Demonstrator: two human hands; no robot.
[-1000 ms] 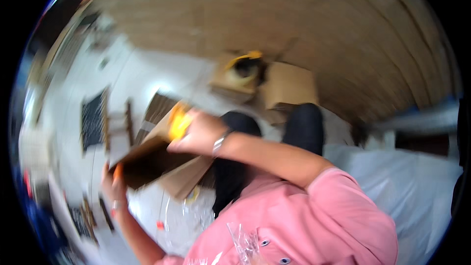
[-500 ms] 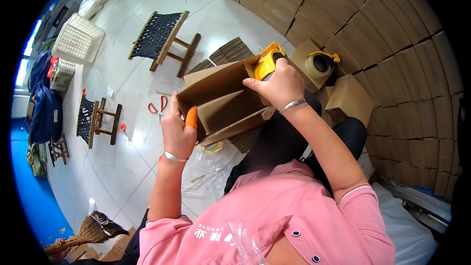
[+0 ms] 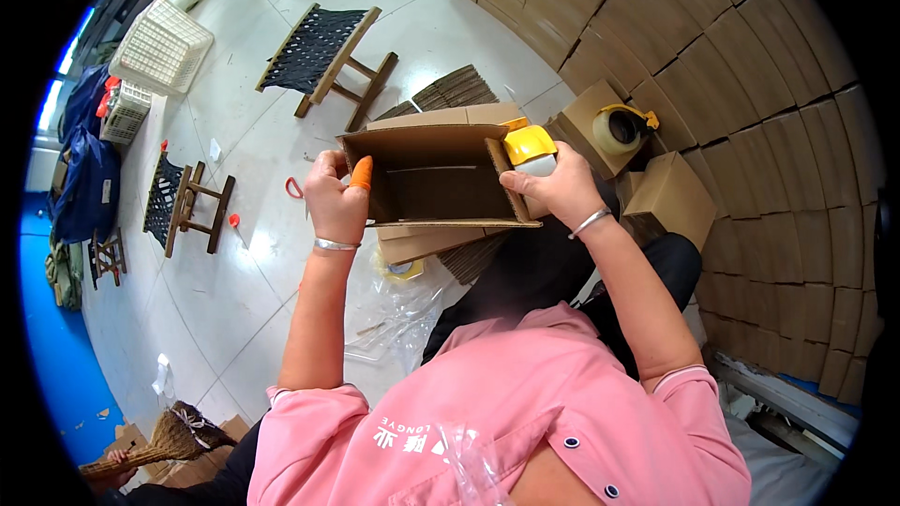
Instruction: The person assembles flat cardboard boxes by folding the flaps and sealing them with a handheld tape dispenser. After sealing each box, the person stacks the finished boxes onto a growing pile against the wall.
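A brown cardboard box (image 3: 433, 189) is held up over my lap, its open side facing me. My left hand (image 3: 336, 206) is closed on the box's left end, with an orange finger cover (image 3: 362, 173) on its thumb lying along the wall. At the right end, my right hand (image 3: 566, 189) grips a yellow tape dispenser (image 3: 531, 143) against the box's outer side. My right thumb rests near the box edge; the other fingers are partly hidden behind the dispenser. Whether tape is stuck to the box cannot be made out.
Another tape dispenser (image 3: 619, 129) sits on a box at right, near a closed carton (image 3: 671, 197) and tall carton stacks (image 3: 769, 131). Flattened cardboard (image 3: 455, 90), red-handled scissors (image 3: 294, 187), plastic film (image 3: 403, 314) and stools (image 3: 314, 47) lie around. Another person's hand (image 3: 117, 468) holds a broom (image 3: 178, 436).
The box has been turned from a slant to nearly level, so its inside faces me more. My right hand and the dispenser have come lower, along the box's right end.
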